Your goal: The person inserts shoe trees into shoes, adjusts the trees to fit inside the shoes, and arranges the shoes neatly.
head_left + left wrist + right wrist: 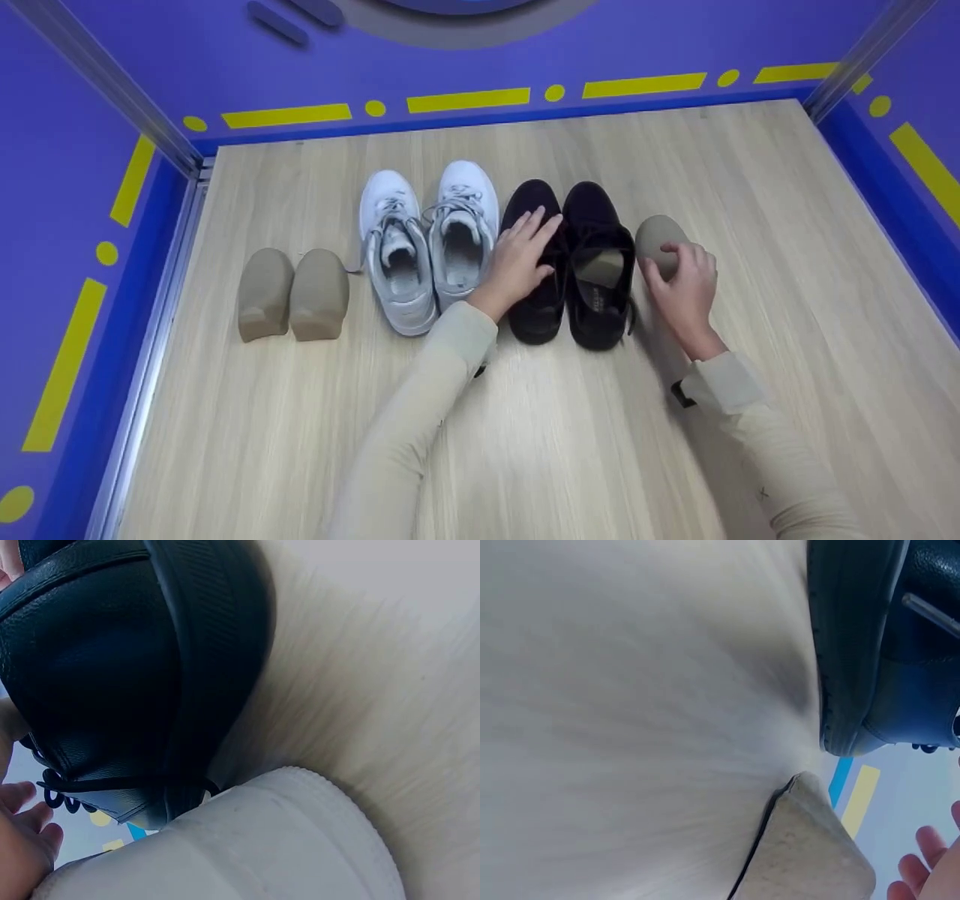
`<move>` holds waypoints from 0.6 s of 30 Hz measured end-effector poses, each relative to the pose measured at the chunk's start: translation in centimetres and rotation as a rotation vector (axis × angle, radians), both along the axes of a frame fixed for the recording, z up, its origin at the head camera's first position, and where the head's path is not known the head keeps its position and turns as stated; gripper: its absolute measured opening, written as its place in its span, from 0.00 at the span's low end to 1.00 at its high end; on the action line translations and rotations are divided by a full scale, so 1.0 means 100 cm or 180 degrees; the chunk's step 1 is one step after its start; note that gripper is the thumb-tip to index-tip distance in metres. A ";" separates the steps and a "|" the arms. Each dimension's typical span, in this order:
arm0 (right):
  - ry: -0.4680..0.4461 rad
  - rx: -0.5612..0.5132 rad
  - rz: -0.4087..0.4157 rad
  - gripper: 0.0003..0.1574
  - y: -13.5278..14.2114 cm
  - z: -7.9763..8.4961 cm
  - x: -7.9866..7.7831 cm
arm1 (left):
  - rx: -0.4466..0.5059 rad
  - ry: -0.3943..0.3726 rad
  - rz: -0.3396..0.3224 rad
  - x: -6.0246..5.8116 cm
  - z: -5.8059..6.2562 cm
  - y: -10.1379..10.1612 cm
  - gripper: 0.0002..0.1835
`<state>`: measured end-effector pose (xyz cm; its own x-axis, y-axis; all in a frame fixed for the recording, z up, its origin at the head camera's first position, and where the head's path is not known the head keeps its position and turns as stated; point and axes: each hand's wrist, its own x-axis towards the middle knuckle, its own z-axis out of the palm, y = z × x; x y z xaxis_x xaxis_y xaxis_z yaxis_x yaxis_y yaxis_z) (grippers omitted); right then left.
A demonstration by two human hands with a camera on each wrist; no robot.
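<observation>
A pair of black lace-up shoes stands on the wooden board, a left black shoe [536, 300] and a right black shoe [596, 322]. My left hand [517, 259] rests on the left one, its fingers spread over the laces and upper. To the right of the pair lies a tan, round-topped shoe insert [660, 232]. Over it hovers my right hand [686, 289], thumb and fingers apart and loosely bent. In the right wrist view, the fingertips [930, 844] appear clear of the insert [802, 847]. A tan patch shows inside the right black shoe.
White lace-up sneakers [401, 292] stand left of the black shoes. Farther left, two more tan inserts [264, 296] sit side by side. Purple walls with yellow markings [469, 100] border the wooden board [555, 450] at the back and both sides.
</observation>
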<state>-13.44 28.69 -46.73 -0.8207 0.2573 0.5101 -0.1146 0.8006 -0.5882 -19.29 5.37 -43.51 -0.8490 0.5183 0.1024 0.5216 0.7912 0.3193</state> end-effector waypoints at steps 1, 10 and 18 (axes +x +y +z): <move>-0.0017 0.0025 -0.0005 0.17 0.001 -0.001 0.000 | -0.0013 -0.0006 0.0015 0.000 0.000 0.000 0.39; -0.0448 0.0139 -0.0073 0.27 0.011 -0.005 0.001 | -0.0051 -0.0122 0.0108 -0.002 0.000 0.003 0.41; -0.1164 0.0098 -0.0029 0.36 0.019 -0.005 0.002 | -0.0095 -0.0145 0.0146 -0.003 0.001 0.003 0.41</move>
